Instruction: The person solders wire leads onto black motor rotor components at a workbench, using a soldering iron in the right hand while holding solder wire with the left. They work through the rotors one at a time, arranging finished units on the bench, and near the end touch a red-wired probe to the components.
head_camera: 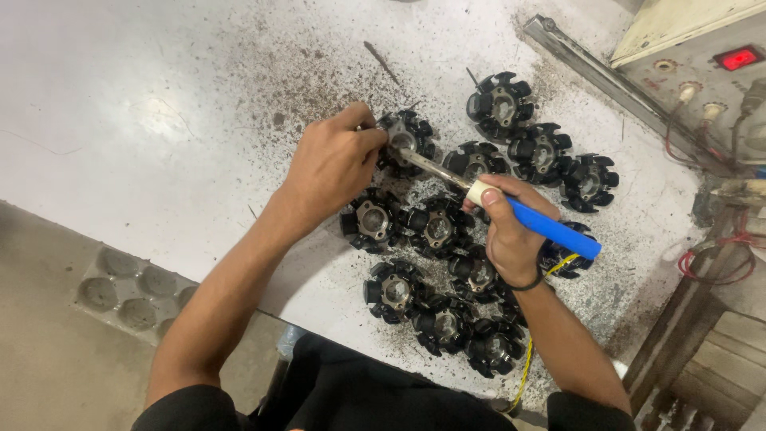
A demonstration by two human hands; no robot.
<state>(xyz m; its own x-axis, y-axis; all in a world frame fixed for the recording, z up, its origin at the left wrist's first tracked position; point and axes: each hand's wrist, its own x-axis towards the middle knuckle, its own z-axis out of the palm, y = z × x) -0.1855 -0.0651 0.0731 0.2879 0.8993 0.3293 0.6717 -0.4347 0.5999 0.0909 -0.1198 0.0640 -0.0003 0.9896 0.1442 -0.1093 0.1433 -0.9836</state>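
Note:
My left hand (pixel 335 164) grips the left edge of a black stator core (pixel 408 137) with a metal hub, lying on the white worktable (pixel 159 104). In my right hand (pixel 511 227) is a soldering iron with a blue handle (pixel 554 230). Its metal shaft (pixel 435 168) slants up-left and the tip touches that core near its hub. A yellow cord (pixel 528 351) runs down from the handle past my right forearm. Several more black stator cores lie around both hands, such as one (pixel 373 219) just below my left wrist.
A cluster of cores (pixel 541 152) lies at the upper right and another (pixel 443 323) near the table's front edge. Dark debris is scattered over the tabletop. A metal rail (pixel 606 80), a panel with a red switch (pixel 738 57) and red wires (pixel 718 263) stand at right. A moulded tray (pixel 128 291) lies lower left.

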